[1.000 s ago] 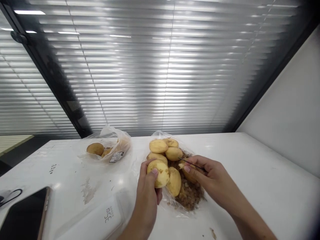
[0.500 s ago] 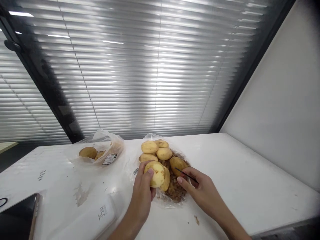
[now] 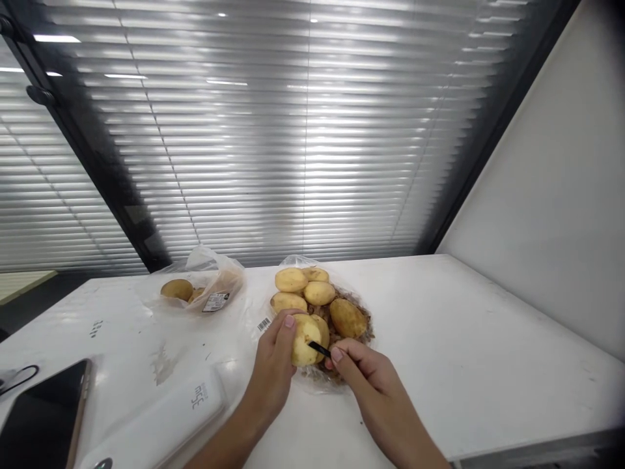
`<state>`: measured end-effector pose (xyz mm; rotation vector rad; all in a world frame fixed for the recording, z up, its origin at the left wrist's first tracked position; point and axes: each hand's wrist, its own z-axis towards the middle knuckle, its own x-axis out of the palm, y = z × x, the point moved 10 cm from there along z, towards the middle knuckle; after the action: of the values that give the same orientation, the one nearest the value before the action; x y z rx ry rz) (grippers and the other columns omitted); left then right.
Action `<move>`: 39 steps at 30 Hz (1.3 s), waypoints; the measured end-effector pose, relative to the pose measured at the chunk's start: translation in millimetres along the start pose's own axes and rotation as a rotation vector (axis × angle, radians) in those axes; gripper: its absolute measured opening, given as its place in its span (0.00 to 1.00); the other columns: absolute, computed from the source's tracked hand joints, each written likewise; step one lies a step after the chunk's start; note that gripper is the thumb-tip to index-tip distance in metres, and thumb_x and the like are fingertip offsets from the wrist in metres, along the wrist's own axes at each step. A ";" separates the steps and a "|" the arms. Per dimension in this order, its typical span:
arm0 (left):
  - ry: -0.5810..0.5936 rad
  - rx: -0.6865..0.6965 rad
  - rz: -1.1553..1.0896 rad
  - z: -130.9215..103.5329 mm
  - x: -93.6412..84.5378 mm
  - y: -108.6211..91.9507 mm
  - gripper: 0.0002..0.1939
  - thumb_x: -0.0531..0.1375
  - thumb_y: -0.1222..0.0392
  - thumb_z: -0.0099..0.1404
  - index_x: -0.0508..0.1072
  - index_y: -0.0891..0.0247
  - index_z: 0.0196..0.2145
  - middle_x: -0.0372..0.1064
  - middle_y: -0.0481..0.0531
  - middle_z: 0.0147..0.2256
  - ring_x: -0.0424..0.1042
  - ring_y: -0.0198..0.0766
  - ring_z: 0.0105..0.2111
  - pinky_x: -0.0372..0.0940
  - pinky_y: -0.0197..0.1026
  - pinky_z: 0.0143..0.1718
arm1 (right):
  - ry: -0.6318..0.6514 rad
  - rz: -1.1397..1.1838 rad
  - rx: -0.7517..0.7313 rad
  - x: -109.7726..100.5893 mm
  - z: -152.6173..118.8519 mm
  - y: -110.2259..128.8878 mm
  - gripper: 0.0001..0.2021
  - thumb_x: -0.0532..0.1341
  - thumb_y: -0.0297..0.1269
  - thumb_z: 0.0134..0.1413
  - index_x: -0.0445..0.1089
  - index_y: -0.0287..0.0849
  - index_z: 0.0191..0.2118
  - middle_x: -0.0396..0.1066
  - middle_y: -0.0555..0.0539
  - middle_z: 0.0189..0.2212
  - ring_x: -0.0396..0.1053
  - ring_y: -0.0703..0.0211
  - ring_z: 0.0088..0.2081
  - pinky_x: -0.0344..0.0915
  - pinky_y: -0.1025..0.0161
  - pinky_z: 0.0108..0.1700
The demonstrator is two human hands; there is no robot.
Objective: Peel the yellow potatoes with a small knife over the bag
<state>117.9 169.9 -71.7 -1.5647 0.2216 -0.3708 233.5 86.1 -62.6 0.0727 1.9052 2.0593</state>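
A peeled potato (image 3: 303, 348) is gripped in the left hand (image 3: 274, 352), with the fingers curled around it and the thumb laid over its top. It is held in front of a clear plastic bag (image 3: 263, 335), which is spread on the tabletop (image 3: 469, 345) from near the far edge towards the near one. By the right hand (image 3: 364, 374), a thin dark blade (image 3: 319, 350) is pinched between thumb and fingers, the fingertips closed on it. The blade's end is pointed at the potato's pale face; whether it is sunk in cannot be told.

On the clear bag, several pale potatoes (image 3: 291, 279) are grouped towards the far edge, and a browner potato (image 3: 347, 318) is seen to their right among brown peelings (image 3: 370, 319). Nearer the far left corner, unpeeled potatoes (image 3: 177, 290) are held in a second bag (image 3: 229, 277) marked with a printed label (image 3: 215, 301). Towards the left edge, a phone (image 3: 46, 417) is laid beside a white power bank (image 3: 161, 417).
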 end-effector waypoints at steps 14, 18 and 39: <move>0.054 0.023 -0.030 -4.9 5.5 0.0 0.22 0.54 0.41 0.67 0.75 0.63 0.35 0.66 0.45 0.25 0.56 0.32 0.20 0.53 0.35 0.21 | -0.095 -0.048 0.068 -7.1 -17.5 2.9 0.26 0.54 0.61 0.59 0.67 0.41 0.27 0.60 0.51 0.23 0.54 0.63 0.26 0.55 0.67 0.28; 0.089 0.017 -0.038 -6.8 7.9 1.0 0.21 0.54 0.42 0.68 0.76 0.63 0.38 0.69 0.48 0.28 0.60 0.34 0.23 0.55 0.35 0.22 | -0.090 -0.086 0.059 -6.9 -16.4 11.1 0.27 0.55 0.62 0.58 0.66 0.41 0.26 0.55 0.53 0.22 0.49 0.65 0.24 0.51 0.67 0.26; 0.129 -0.018 -0.015 -6.4 17.7 13.0 0.22 0.54 0.41 0.69 0.76 0.63 0.38 0.70 0.49 0.30 0.60 0.34 0.23 0.56 0.36 0.24 | -0.189 -0.076 0.099 -11.3 -30.5 1.0 0.27 0.54 0.63 0.57 0.68 0.41 0.26 0.66 0.47 0.25 0.62 0.58 0.30 0.62 0.64 0.34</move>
<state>133.1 157.0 -83.0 -1.5622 0.3136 -0.4835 236.0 53.6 -62.6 0.2084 1.8631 1.8388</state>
